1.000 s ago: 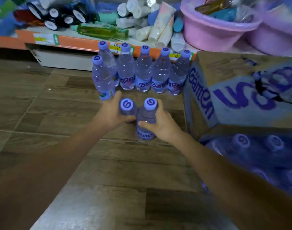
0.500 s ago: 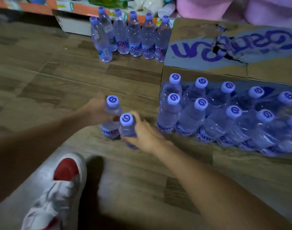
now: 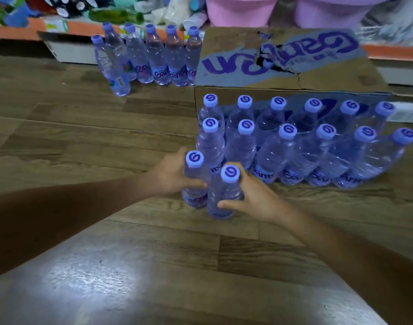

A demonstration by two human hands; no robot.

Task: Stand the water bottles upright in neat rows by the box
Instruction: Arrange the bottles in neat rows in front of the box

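Fingers of the left hand point(image 3: 175, 174) and right hand point(image 3: 254, 195) each wrap one upright clear purple-capped plastic water bottle point(image 3: 220, 193), steadying both beside the brown cardboard box's point(image 3: 282, 73) rows.

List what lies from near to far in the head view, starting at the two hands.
Bottle in the right hand → bottle in the left hand → two rows of upright bottles → cardboard box → pink tubs on the shelf behind.
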